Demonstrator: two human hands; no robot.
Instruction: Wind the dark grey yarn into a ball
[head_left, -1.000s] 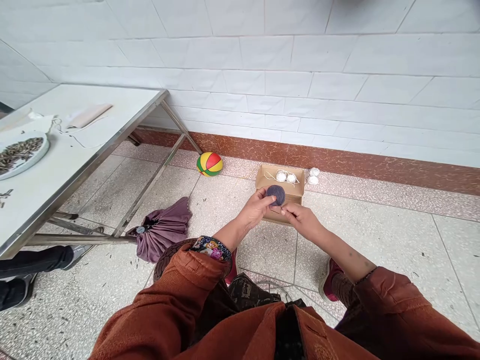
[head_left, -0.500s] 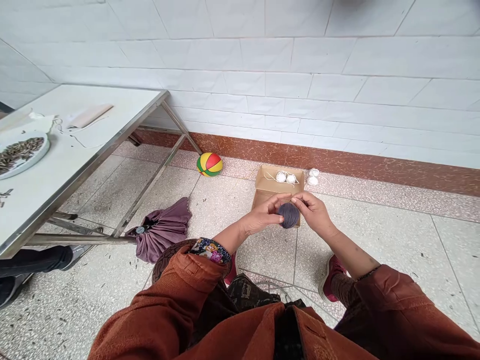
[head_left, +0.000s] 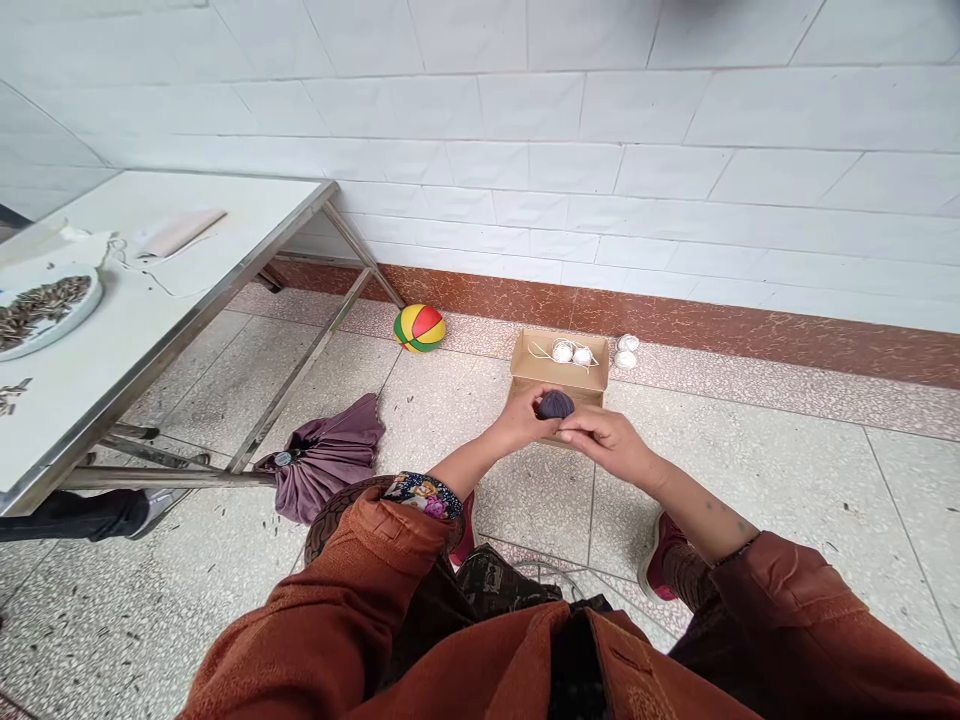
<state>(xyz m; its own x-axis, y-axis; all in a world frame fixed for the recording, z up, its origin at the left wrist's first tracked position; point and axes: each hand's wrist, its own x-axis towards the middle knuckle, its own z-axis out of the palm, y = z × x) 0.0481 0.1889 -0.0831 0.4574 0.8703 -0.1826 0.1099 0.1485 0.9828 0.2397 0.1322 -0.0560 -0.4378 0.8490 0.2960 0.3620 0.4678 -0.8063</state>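
My left hand (head_left: 519, 418) is closed around a ball of dark purple-grey yarn (head_left: 556, 405), fingers behind it and thumb in front. Just to the right and slightly nearer to me, my right hand (head_left: 611, 443) is closed in a pinch, its fingertips close beside the ball. Whatever lies in that pinch is too small to make out. Below the hands, on the floor, an open cardboard box (head_left: 559, 374) is partly hidden by them. Two balls of white yarn (head_left: 571, 353) with loose strands rest in its far part.
More white yarn balls (head_left: 626, 350) lie right of the box. A striped ball (head_left: 420, 328) stands by the wall. A folded purple umbrella (head_left: 330, 455) lies near the metal-framed table (head_left: 255, 230), which bears a dish (head_left: 94, 300) of brown pieces. Another person's leg (head_left: 90, 512) shows at left.
My left hand has shifted the yarn ball slightly left and away from me. My right hand has come down from the top of the ball to its near right side.
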